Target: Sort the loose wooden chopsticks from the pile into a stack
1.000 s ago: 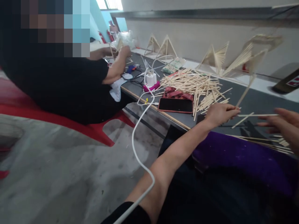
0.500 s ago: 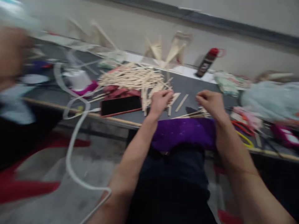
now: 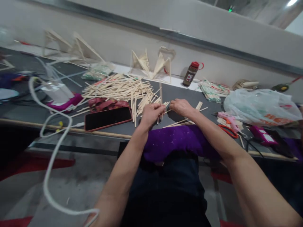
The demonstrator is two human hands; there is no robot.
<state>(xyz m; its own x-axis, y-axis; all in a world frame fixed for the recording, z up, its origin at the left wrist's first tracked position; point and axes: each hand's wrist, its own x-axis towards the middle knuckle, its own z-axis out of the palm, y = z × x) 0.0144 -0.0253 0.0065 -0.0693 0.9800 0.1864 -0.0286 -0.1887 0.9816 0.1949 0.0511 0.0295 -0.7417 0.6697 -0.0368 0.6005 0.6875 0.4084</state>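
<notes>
My left hand (image 3: 151,114) is closed in a pinch beside the loose sticks, with a thin wooden stick (image 3: 161,92) standing up from its fingertips. Close by on the right, my right hand (image 3: 181,107) has its fingers curled together; a small pale tip shows near them, but what they hold is hidden. Under the hands and forearms, a purple cloth (image 3: 172,140) with light specks covers the table edge and my lap. A big pile of wooden sticks (image 3: 118,90) lies behind and left of my left hand. A few more sticks (image 3: 200,105) lie beside my right wrist.
A black-screened phone (image 3: 107,119) with a white cable (image 3: 53,160) lies left. Fan-shaped stick structures (image 3: 142,63) and a red-capped bottle (image 3: 191,74) stand along the wall. Right are orange-handled scissors (image 3: 228,130), a pink glue gun (image 3: 230,120) and a plastic bag (image 3: 260,105).
My right hand has moved left, close to my left hand. An upright stick now shows at my left fingertips. The view has shifted right, and the person at the left has left the frame.
</notes>
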